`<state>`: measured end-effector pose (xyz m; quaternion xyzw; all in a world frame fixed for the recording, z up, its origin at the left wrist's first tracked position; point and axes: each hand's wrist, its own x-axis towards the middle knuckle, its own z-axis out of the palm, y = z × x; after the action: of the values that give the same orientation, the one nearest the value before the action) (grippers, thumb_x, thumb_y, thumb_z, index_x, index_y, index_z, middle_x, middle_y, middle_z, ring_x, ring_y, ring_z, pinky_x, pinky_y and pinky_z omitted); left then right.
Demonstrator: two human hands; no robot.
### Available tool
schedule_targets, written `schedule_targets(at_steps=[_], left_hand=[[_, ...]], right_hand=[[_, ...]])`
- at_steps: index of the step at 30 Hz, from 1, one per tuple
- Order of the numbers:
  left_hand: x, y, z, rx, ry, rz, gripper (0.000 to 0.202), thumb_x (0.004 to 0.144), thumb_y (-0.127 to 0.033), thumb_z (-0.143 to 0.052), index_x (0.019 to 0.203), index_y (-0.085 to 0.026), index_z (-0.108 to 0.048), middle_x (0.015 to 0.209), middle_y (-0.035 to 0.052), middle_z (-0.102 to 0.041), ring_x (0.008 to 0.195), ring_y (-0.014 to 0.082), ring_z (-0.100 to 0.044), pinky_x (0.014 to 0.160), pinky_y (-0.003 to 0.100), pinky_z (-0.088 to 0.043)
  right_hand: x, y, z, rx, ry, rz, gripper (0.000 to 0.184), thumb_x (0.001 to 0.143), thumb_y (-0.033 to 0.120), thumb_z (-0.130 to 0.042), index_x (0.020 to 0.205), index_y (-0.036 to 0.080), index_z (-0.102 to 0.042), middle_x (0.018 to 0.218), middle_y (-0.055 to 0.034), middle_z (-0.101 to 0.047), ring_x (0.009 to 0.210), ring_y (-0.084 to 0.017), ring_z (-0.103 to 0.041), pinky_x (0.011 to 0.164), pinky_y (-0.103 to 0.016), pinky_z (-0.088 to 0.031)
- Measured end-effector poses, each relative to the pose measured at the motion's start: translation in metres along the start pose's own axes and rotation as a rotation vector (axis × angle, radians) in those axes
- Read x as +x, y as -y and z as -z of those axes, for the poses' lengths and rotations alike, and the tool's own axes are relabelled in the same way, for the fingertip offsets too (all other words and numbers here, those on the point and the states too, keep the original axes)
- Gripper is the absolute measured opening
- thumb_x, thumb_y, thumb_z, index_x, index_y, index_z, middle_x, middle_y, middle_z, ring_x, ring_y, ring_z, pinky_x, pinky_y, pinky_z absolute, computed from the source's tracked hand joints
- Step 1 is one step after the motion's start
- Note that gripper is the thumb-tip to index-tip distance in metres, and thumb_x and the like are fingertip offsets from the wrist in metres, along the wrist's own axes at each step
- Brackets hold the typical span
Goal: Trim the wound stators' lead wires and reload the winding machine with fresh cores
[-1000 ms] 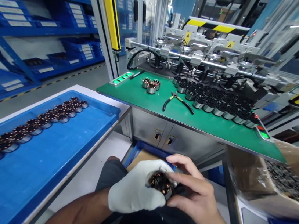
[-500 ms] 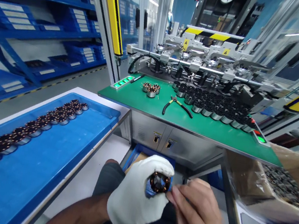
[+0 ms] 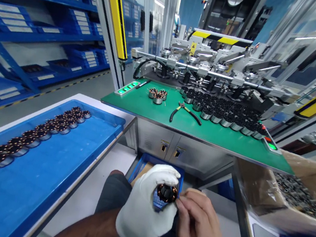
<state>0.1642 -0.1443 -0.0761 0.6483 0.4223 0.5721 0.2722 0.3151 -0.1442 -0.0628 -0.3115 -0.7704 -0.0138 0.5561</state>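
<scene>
My left hand (image 3: 144, 206), in a white glove, is closed around a small round motor stator (image 3: 166, 193) with copper windings, held over my lap. My bare right hand (image 3: 197, 226) has its fingertips pinched together at the stator's right edge; what they pinch is too small to make out. A blue piece shows just under the stator inside the gloved grip.
A blue tray (image 3: 51, 166) at my left carries a row of several wound stators (image 3: 25, 141). Ahead is a green bench (image 3: 203, 130) with pliers (image 3: 184, 112), three stators (image 3: 157, 95) and many dark parts (image 3: 223, 112) before a machine. A lined cardboard box (image 3: 291, 192) of parts sits at the right.
My right hand has drawn in from lying over the stator to a fingertip pinch at its right edge. The gloved hand rose slightly and turned the stator's face toward me.
</scene>
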Motion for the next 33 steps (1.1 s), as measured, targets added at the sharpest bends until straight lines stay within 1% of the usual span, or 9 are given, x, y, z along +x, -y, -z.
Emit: schedule_targets(at_steps=[3,6,10,14,17,22,28,30,33], left_hand=[[-0.003,0.0,-0.005,-0.011,-0.005,0.035,0.035,0.066,-0.011,-0.068,0.099,-0.021,-0.062,0.104,0.0075,-0.069,0.097,0.0243,-0.066,0.094,0.039,-0.052],[-0.005,-0.002,-0.009,-0.109,-0.03,0.034,0.037,0.069,-0.008,-0.071,0.1,-0.024,-0.062,0.109,0.0045,-0.067,0.103,0.0208,-0.065,0.095,0.034,-0.051],[0.003,-0.001,-0.001,-0.411,0.032,0.201,0.064,0.07,-0.033,-0.08,0.127,-0.028,-0.052,0.125,0.0072,-0.063,0.109,0.023,-0.062,0.093,0.033,-0.051],[0.019,0.008,0.02,-0.413,0.359,0.552,0.052,0.092,-0.061,-0.044,0.103,-0.015,-0.066,0.088,0.0085,-0.07,0.077,0.0182,-0.064,0.069,0.028,-0.05],[0.024,0.012,0.028,-0.468,0.674,0.608,0.062,0.092,-0.066,-0.038,0.079,-0.012,-0.064,0.061,0.0034,-0.06,0.053,0.0118,-0.053,0.051,0.023,-0.04],[0.016,0.008,0.017,-0.718,0.491,0.623,0.053,0.08,-0.042,-0.073,0.126,-0.022,-0.053,0.092,0.0024,-0.064,0.064,0.0088,-0.056,0.056,0.019,-0.044],[0.019,0.014,0.009,-1.141,0.112,0.566,0.036,0.07,-0.016,-0.08,0.101,-0.024,-0.063,0.108,0.0018,-0.065,0.107,0.018,-0.062,0.1,0.031,-0.044],[0.023,0.022,0.009,-1.101,0.175,0.649,0.022,0.082,-0.031,-0.07,0.102,-0.023,-0.065,0.104,0.0029,-0.068,0.104,0.0168,-0.064,0.097,0.03,-0.045],[0.022,0.032,0.012,-0.958,0.472,0.788,0.048,0.089,-0.057,-0.052,0.089,-0.013,-0.07,0.082,0.0095,-0.072,0.079,0.0183,-0.067,0.073,0.028,-0.052]], right_hand=[[-0.002,-0.001,-0.002,-0.013,0.02,0.003,0.014,0.086,0.004,-0.058,0.094,0.015,-0.062,0.08,-0.0045,-0.066,0.073,-0.013,-0.066,0.066,-0.023,-0.056],[-0.005,-0.001,-0.006,0.136,-0.01,-0.208,0.016,0.086,0.002,-0.053,0.088,0.017,-0.058,0.075,-0.0023,-0.061,0.068,-0.011,-0.061,0.06,-0.023,-0.052],[-0.006,-0.006,-0.008,0.237,-0.057,-0.276,0.018,0.087,0.0,-0.049,0.085,0.017,-0.056,0.074,-0.0016,-0.057,0.066,-0.011,-0.056,0.058,-0.023,-0.048],[-0.004,-0.014,0.001,0.244,0.05,-0.154,0.019,0.084,-0.001,-0.049,0.088,0.017,-0.056,0.074,-0.0022,-0.058,0.068,-0.012,-0.058,0.06,-0.023,-0.051],[-0.003,-0.018,0.006,0.191,0.103,-0.072,0.018,0.084,0.001,-0.053,0.092,0.017,-0.056,0.074,-0.0026,-0.061,0.068,-0.012,-0.059,0.059,-0.023,-0.051],[0.002,-0.019,0.004,0.039,0.034,-0.124,0.014,0.087,0.002,-0.056,0.088,0.016,-0.059,0.073,-0.0026,-0.061,0.065,-0.01,-0.057,0.058,-0.021,-0.049],[0.01,-0.018,0.005,0.158,0.061,-0.187,0.015,0.088,0.003,-0.054,0.083,0.016,-0.059,0.07,-0.0017,-0.059,0.064,-0.01,-0.056,0.057,-0.021,-0.049],[0.01,-0.02,0.008,0.178,0.123,-0.124,0.016,0.087,0.002,-0.054,0.086,0.016,-0.06,0.071,-0.0025,-0.06,0.065,-0.011,-0.058,0.056,-0.022,-0.05],[0.011,-0.023,0.015,0.168,0.205,-0.012,0.017,0.085,0.001,-0.055,0.092,0.015,-0.06,0.074,-0.0041,-0.064,0.066,-0.012,-0.06,0.056,-0.023,-0.052]])
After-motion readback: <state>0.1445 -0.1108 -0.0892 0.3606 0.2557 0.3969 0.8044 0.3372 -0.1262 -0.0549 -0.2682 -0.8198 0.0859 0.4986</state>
